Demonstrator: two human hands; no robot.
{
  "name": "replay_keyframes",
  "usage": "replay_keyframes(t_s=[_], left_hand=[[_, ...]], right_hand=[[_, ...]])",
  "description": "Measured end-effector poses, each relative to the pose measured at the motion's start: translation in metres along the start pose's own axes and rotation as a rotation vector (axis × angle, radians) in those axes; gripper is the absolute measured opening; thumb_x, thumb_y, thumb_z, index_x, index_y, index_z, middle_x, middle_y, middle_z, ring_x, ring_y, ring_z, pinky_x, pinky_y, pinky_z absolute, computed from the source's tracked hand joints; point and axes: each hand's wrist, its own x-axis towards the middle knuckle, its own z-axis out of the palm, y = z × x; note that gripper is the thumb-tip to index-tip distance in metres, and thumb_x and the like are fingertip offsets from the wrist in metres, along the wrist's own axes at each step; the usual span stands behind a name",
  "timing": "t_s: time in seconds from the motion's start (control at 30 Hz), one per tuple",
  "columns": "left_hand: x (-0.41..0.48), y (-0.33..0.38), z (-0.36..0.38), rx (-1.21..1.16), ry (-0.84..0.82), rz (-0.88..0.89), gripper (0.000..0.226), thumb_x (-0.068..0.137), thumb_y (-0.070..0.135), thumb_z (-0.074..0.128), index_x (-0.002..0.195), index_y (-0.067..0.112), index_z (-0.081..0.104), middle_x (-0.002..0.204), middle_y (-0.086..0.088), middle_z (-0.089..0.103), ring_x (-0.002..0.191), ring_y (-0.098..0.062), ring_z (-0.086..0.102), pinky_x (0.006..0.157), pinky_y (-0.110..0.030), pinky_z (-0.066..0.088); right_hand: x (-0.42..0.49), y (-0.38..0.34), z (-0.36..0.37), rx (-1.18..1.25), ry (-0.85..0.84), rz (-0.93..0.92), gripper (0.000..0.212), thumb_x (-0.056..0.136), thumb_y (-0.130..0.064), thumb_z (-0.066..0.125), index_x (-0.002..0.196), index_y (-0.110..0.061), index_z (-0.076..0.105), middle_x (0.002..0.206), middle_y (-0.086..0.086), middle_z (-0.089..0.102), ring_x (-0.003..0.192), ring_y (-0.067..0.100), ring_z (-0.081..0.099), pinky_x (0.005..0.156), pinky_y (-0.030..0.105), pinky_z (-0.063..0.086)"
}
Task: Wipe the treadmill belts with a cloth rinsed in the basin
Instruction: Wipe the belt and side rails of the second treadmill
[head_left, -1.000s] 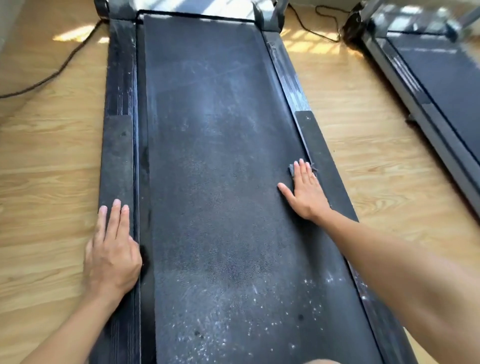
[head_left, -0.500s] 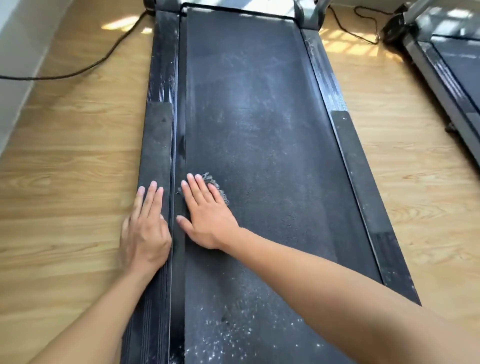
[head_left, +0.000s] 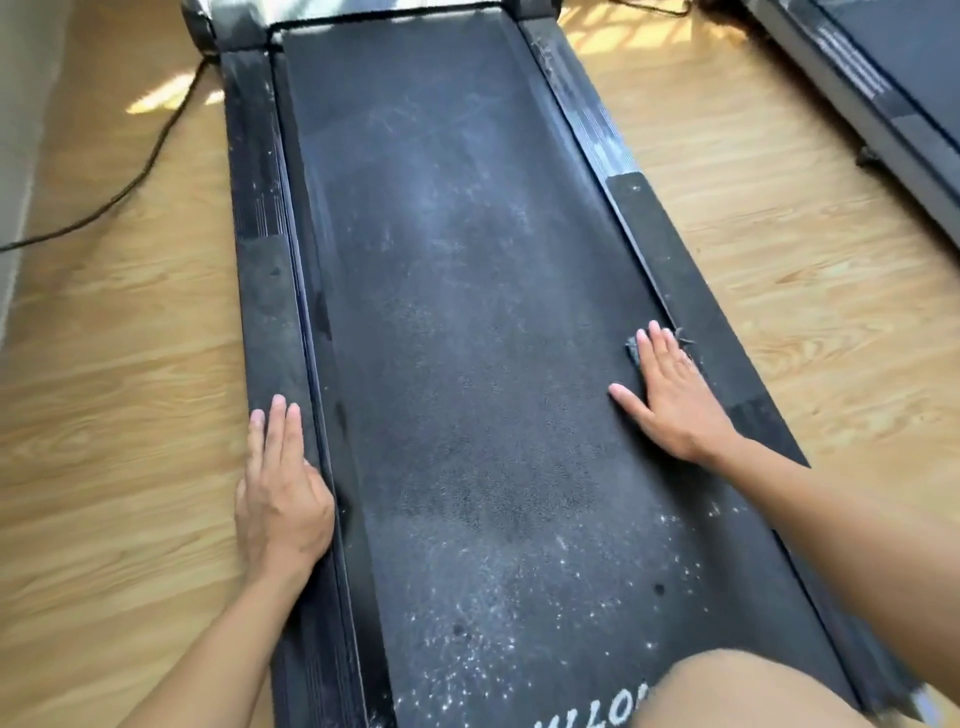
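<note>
Pale wood-grain floor (head_left: 130, 364) lies on both sides of the belt (head_left: 467, 312), a long black grainy strip that is dusty grey in the middle and flecked white at its near end. A flat black rail (head_left: 270, 312) runs along the belt's left edge. Your left hand (head_left: 280, 493) lies flat on it, fingers straight and together, holding nothing. Your right hand (head_left: 675, 400) presses flat at the belt's right edge, fingers straight, thumb spread. The cloth (head_left: 632, 349), small, dark grey and frayed, sits under those fingers, with only a corner and a few threads showing.
</note>
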Motion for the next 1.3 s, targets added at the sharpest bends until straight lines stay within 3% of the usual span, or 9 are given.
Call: replay_keyframes(t_s=[0.1, 0.17, 0.4, 0.53, 0.63, 0.93, 1.07, 1.2, 1.3], left_hand=[[0.002, 0.002, -0.002, 0.022, -0.009, -0.003, 0.067, 0.096, 0.010, 0.036, 0.163, 0.016, 0.033, 0.174, 0.009, 0.019, 0.162, -0.014, 0.011, 0.107, -0.056, 0.045], [0.002, 0.003, -0.002, 0.034, -0.008, 0.006, 0.070, 0.093, 0.014, 0.030, 0.163, 0.015, 0.032, 0.174, 0.008, 0.020, 0.162, -0.015, 0.011, 0.107, -0.055, 0.045], [0.004, -0.013, 0.004, 0.018, -0.006, 0.050, 0.071, 0.094, 0.016, 0.031, 0.165, 0.017, 0.027, 0.175, 0.009, 0.015, 0.162, -0.013, 0.006, 0.111, -0.056, 0.043], [0.002, -0.016, -0.004, -0.036, -0.065, 0.056, 0.070, 0.099, 0.034, 0.030, 0.167, 0.019, 0.021, 0.176, 0.011, 0.007, 0.162, -0.010, -0.002, 0.122, -0.058, 0.032], [0.002, -0.013, -0.013, 0.023, -0.196, 0.054, 0.084, 0.103, 0.058, 0.041, 0.169, 0.021, 0.004, 0.174, 0.017, -0.013, 0.159, -0.005, -0.019, 0.122, -0.060, 0.025], [0.023, -0.008, -0.038, 0.122, -0.644, -0.019, 0.122, 0.091, 0.060, 0.062, 0.159, 0.024, -0.032, 0.147, 0.024, -0.058, 0.136, -0.004, -0.055, 0.128, -0.054, -0.008], [0.032, 0.006, -0.044, 0.202, -0.773, -0.060, 0.126, 0.083, 0.059, 0.055, 0.155, 0.011, -0.037, 0.140, 0.005, -0.064, 0.137, -0.025, -0.056, 0.127, -0.058, -0.010], [0.019, 0.006, -0.039, 0.160, -0.696, -0.058, 0.115, 0.097, 0.028, 0.064, 0.159, 0.018, -0.033, 0.149, 0.012, -0.059, 0.141, -0.017, -0.053, 0.124, -0.063, -0.001], [0.024, 0.008, -0.044, 0.182, -0.737, -0.061, 0.113, 0.097, 0.026, 0.061, 0.158, 0.019, -0.034, 0.152, 0.010, -0.057, 0.142, -0.018, -0.053, 0.123, -0.066, 0.000]], right_hand=[[0.003, -0.041, 0.010, 0.140, 0.077, 0.198, 0.110, 0.090, -0.086, 0.020, 0.167, -0.011, -0.004, 0.175, 0.008, -0.014, 0.161, 0.020, -0.016, 0.131, 0.046, -0.002], [0.001, -0.078, 0.015, 0.131, 0.067, 0.150, 0.115, 0.088, -0.089, 0.023, 0.167, -0.011, -0.005, 0.175, 0.007, -0.016, 0.160, 0.020, -0.019, 0.130, 0.044, -0.007], [-0.053, -0.261, 0.074, -0.082, -0.083, -0.694, 0.102, 0.096, -0.077, 0.029, 0.167, -0.012, -0.004, 0.174, 0.006, -0.015, 0.159, 0.019, -0.023, 0.130, 0.046, -0.001], [-0.066, -0.245, 0.082, -0.204, -0.073, -0.937, 0.102, 0.096, -0.079, 0.032, 0.168, -0.012, 0.003, 0.176, 0.006, -0.004, 0.162, 0.019, -0.011, 0.131, 0.041, -0.002], [-0.050, -0.182, 0.061, -0.150, -0.051, -0.781, 0.100, 0.097, -0.080, 0.033, 0.168, -0.017, 0.002, 0.176, 0.001, -0.006, 0.161, 0.015, -0.013, 0.131, 0.043, 0.002], [-0.039, 0.000, 0.016, 0.104, -0.010, 0.058, 0.105, 0.091, -0.085, 0.022, 0.167, -0.019, -0.006, 0.174, -0.002, -0.017, 0.159, 0.014, -0.020, 0.131, 0.042, -0.004], [-0.054, -0.012, 0.024, 0.219, 0.000, 0.182, 0.111, 0.091, -0.084, 0.029, 0.167, -0.012, -0.008, 0.174, 0.006, -0.018, 0.160, 0.020, -0.020, 0.130, 0.044, -0.010], [-0.067, -0.054, 0.042, 0.201, 0.021, 0.236, 0.127, 0.083, -0.094, 0.031, 0.165, -0.006, -0.011, 0.172, 0.013, -0.021, 0.158, 0.026, -0.027, 0.127, 0.047, -0.016], [-0.068, -0.117, 0.049, 0.142, -0.041, 0.001, 0.128, 0.081, -0.097, 0.027, 0.165, -0.008, -0.014, 0.170, 0.012, -0.028, 0.155, 0.026, -0.034, 0.128, 0.050, -0.014]])
